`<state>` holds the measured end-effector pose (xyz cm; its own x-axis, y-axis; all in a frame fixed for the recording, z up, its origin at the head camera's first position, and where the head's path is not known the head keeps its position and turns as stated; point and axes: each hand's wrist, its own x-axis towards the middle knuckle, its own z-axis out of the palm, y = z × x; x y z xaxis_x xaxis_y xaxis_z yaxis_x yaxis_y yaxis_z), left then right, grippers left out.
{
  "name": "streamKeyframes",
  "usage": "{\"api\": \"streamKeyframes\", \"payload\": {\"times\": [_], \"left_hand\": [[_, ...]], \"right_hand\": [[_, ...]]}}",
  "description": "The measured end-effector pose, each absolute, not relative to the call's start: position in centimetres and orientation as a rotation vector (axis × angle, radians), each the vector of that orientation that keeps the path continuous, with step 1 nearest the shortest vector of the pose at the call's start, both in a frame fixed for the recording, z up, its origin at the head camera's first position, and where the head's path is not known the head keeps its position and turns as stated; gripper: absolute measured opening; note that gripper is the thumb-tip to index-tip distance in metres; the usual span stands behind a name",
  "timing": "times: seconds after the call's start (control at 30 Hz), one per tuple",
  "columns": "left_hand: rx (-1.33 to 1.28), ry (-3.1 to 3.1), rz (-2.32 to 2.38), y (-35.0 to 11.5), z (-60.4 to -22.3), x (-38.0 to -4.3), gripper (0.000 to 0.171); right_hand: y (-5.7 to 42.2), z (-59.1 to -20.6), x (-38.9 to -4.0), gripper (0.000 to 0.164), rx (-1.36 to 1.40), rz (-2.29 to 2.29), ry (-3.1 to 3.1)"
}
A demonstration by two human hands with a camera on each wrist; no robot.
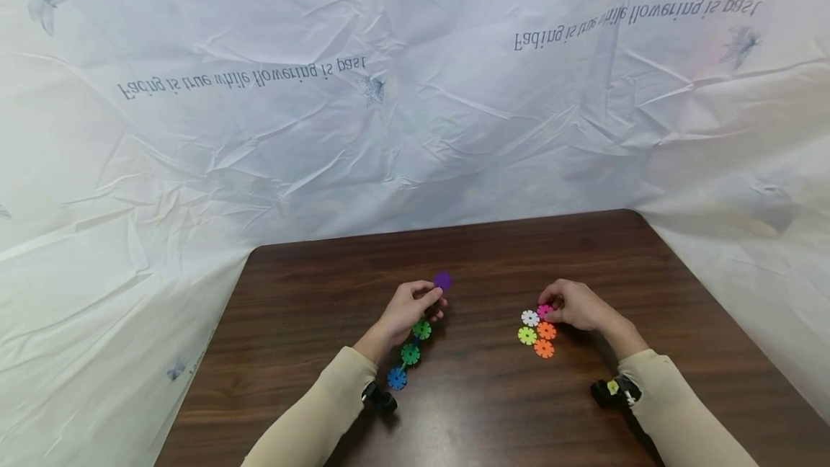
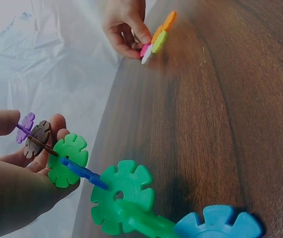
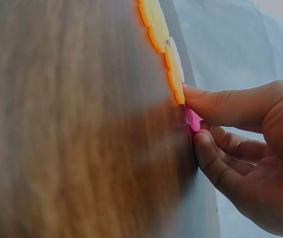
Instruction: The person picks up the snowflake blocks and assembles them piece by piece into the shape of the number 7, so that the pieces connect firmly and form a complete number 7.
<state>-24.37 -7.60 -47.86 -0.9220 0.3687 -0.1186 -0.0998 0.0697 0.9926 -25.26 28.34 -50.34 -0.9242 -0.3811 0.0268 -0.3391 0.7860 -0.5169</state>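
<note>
My left hand (image 1: 403,310) holds the far end of a chain of flower-shaped interlocking discs. In the left wrist view the chain runs from a purple disc (image 2: 26,127) through a brown disc (image 2: 38,139), a light green disc (image 2: 68,159) and a green disc (image 2: 121,196) to a blue disc (image 2: 220,224). The thumb is at the purple disc. On the right, my right hand (image 1: 581,306) pinches a pink disc (image 1: 545,311) between thumb and fingers. Around it are a white disc (image 1: 530,318), a yellow-green disc (image 1: 527,336) and two orange discs (image 1: 545,349), grouped closely together.
Both hands are over a dark brown wooden table (image 1: 480,409). A crumpled white sheet (image 1: 415,128) with printed writing hangs behind it and at its sides. Each wrist wears a strap with a small black camera (image 1: 382,401).
</note>
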Motion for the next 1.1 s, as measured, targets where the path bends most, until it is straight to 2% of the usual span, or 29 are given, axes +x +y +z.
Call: {"api": "streamKeyframes", "payload": {"times": [0.6, 1.1], "left_hand": [[0.276, 2.030, 1.905, -7.7, -48.0, -24.1, 0.040], [0.292, 2.045, 1.889, -7.8, -48.1, -23.9, 0.039]], "right_hand": [[28.2, -49.3, -26.2, 0.010, -0.593, -0.966, 2.912], [23.9, -46.8, -27.2, 0.011, -0.693, -1.248, 2.892]]}}
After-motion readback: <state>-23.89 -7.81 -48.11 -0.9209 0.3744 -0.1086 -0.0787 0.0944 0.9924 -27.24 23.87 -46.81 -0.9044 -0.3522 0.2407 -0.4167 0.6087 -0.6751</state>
